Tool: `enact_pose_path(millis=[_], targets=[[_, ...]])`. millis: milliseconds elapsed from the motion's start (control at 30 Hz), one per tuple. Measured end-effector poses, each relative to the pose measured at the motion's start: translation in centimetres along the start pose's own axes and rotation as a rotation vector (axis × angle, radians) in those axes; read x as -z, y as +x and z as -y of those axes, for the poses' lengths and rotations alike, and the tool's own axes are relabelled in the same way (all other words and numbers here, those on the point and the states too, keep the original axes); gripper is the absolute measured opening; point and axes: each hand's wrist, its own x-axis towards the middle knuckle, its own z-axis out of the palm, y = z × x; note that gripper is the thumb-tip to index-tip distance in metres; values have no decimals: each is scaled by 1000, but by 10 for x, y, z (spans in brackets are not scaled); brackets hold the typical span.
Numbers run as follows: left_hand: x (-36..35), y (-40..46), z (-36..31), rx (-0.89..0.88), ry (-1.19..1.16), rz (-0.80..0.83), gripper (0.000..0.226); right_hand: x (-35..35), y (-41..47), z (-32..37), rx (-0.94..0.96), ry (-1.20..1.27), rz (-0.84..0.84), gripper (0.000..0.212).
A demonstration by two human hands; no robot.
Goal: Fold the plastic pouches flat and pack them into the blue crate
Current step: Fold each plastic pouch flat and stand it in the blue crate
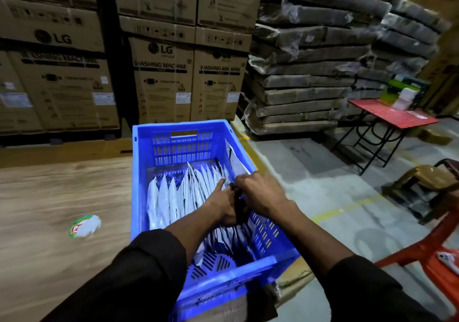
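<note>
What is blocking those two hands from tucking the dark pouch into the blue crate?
Nothing visible: both the left hand and the right hand hold the dark plastic pouch already inside the open-topped blue plastic crate, beside the upright white pouches.

What we cannot see well

The right hand (258,192) covers the dark thing it holds (we cannot tell what), the round label (85,226) is blurred, and the orange chair (422,254) is cut off.

A red desk (395,115) stands on black folding legs, carrying green and white boxes (403,91). Left of it rise plastic-wrapped flat cartons (305,73), and farther left LG washing machine cartons (161,73). Nearer than the desk sit a brown stool (427,180) and an orange chair (427,247).
</note>
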Motion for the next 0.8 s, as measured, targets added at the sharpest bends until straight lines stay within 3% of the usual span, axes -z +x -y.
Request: enact_pose_path(millis=[100, 400, 667, 800], targets=[[2, 6, -2, 22, 105, 115, 60, -10, 7, 2, -11, -16, 1, 24], [-12, 21, 0, 59, 235, 239, 62, -29, 23, -3, 13, -41, 19, 34], [-17, 9, 12, 105, 266, 211, 68, -41, 24, 1, 59, -57, 61, 23], [-8, 2, 8, 100, 232, 229, 72, -44, 28, 4, 29, -84, 93, 29]])
